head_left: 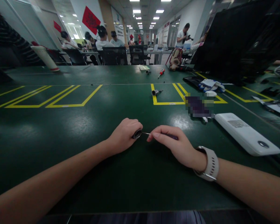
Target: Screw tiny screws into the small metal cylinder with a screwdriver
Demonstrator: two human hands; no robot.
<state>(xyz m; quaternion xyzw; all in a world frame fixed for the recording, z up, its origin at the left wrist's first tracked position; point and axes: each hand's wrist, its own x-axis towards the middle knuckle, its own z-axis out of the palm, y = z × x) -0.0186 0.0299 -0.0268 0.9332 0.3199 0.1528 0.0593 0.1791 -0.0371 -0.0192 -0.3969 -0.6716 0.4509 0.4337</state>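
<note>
My left hand is closed around a small dark cylindrical part, whose round, metal-rimmed open end faces right; the rest of it is hidden in my fingers. In my right hand is a screwdriver with a dark handle, held between thumb and fingers. Its thin metal shaft points left and reaches the rim of the part. Whether the tip is inside the rim or only touches its edge, I cannot tell. Both hands are low over the green table, near its front side.
Beyond my hands lies a small metal part inside yellow tape lines. Farther back are a red screwdriver and another small part. To the right are a white power bank, a blurred-out phone and gloves. People sit behind.
</note>
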